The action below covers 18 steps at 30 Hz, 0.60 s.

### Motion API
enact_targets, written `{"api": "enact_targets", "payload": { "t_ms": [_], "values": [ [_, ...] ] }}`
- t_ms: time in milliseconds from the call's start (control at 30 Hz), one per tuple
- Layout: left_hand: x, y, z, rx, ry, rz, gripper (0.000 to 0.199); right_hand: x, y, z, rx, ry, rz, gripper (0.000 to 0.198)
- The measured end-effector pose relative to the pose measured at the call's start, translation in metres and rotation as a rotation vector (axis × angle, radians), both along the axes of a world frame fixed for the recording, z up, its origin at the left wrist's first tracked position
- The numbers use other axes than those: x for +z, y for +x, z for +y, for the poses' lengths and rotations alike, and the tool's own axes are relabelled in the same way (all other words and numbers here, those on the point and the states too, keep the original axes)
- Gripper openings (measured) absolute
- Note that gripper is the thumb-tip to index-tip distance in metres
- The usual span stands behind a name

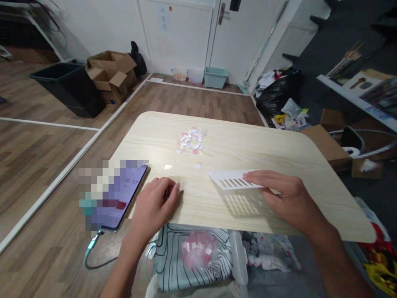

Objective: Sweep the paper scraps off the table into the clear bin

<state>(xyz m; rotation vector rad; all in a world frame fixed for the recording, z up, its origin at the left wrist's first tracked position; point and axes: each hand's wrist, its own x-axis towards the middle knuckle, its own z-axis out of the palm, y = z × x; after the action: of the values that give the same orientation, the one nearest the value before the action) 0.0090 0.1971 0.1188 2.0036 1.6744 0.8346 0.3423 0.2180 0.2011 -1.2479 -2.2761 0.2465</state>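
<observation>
My right hand (283,194) grips a thin white slotted sheet (228,179) by its right end, thumb below and fingers on top. The sheet is tilted above the table (263,151), and its striped shadow falls on the wood. My left hand (158,198) rests by the near left edge of the table with its fingers curled in; whatever they may hold is hidden. Beyond the hands lies a loose ring of small white and pink pieces (186,140). Two more small pieces, a whitish one (168,167) and a pale one (198,166), lie nearer to me.
A phone (124,198) with a cable (88,252) is at the table's left edge, partly pixelated. Below the near edge are a patterned cloth (169,269) and a clear bag of pink pieces (198,250). A black bin (71,89) and cardboard boxes (116,82) stand at the far left.
</observation>
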Motion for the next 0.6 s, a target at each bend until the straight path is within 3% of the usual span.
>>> {"api": "enact_targets", "payload": {
  "t_ms": [200,400,533,600],
  "values": [
    [0.002,0.000,0.000,0.001,0.005,0.022,0.033,0.004,0.047,-0.036,-0.030,-0.050,-0.007,0.050],
    [0.000,-0.001,-0.001,0.014,0.000,0.037,0.036,0.017,0.108,-0.085,-0.165,-0.075,-0.052,0.050],
    [-0.001,0.000,0.000,0.021,-0.001,0.056,0.037,0.010,0.114,-0.096,-0.256,-0.119,0.048,0.058],
    [-0.001,0.000,0.000,0.024,-0.005,0.058,0.037,0.004,0.106,-0.090,-0.228,-0.114,0.106,0.056]
  ]
}}
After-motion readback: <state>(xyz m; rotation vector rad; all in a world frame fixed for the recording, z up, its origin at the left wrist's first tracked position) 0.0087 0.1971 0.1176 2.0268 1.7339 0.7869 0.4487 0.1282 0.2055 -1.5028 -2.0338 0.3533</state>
